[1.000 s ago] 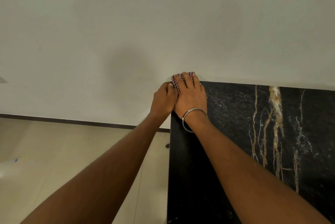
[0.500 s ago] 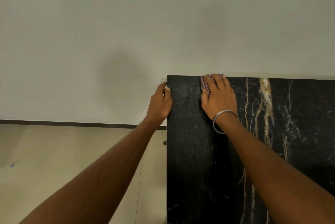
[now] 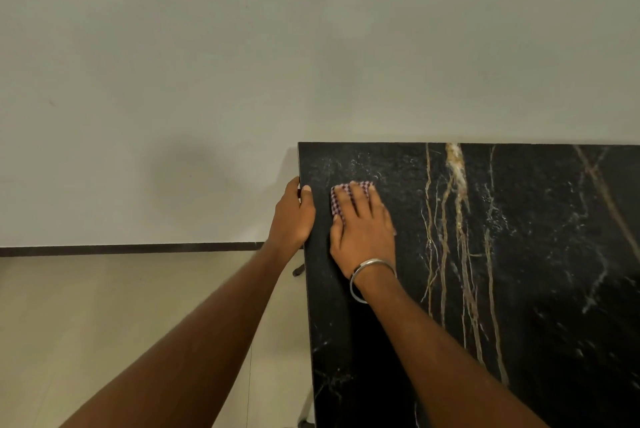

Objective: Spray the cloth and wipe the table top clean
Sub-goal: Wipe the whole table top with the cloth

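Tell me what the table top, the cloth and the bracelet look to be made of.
Table top: black marble or a marble-look slab, with gold and white veins and a dull sheen; which of the two is unclear.
Cloth: woven fabric, matte, in a small red-and-white check, under the right hand.
Bracelet: polished silver-coloured metal, likely steel, with a bright glint.

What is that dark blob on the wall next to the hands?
Head view: a soft, blurry shadow on the wall, left of the left hand; light is dim and even, and the table top shows no glare.
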Demonstrator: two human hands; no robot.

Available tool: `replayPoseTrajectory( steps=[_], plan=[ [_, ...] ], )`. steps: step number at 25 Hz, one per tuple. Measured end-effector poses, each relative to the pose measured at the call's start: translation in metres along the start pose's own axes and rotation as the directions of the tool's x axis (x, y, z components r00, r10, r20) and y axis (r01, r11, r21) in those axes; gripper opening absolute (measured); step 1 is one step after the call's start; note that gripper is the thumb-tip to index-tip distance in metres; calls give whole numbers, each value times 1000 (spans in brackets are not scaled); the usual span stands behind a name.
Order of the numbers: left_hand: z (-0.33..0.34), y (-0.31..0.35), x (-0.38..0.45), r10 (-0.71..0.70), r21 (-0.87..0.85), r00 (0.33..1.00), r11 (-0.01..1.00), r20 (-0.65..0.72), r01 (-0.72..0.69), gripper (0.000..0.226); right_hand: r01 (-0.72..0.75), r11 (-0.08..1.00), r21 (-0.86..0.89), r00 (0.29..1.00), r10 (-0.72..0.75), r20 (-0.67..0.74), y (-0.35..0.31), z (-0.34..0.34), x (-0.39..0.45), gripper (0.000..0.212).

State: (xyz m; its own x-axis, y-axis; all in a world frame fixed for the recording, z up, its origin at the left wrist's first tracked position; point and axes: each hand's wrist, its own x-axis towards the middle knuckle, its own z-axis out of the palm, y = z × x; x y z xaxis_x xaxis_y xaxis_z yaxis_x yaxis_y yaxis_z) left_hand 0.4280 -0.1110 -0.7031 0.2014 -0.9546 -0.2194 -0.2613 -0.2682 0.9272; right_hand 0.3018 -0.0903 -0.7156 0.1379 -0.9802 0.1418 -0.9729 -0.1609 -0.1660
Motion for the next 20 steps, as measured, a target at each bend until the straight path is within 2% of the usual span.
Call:
replayPoseTrajectory(
  steps=[4,9,14,20],
  plan=[
    [-2,-4,-31,-3,-7,1000,1000,16,3,42,22,1000,9,999,-22,26,-4,-15,-68,55],
    [5,-14,-66,-5,-26,1000,1000,7,5,40,-24,1000,-20,997,25,74,-6,-25,-134,55],
    [10,-27,-96,0,36,1000,999,5,0,44,-79,996,-39,992,82,97,-13,-30,-168,54],
    [11,-26,-135,17,123,1000,992,6,-18,47,-74,997,-31,991,77,111,-15,-37,-197,56]
  ],
)
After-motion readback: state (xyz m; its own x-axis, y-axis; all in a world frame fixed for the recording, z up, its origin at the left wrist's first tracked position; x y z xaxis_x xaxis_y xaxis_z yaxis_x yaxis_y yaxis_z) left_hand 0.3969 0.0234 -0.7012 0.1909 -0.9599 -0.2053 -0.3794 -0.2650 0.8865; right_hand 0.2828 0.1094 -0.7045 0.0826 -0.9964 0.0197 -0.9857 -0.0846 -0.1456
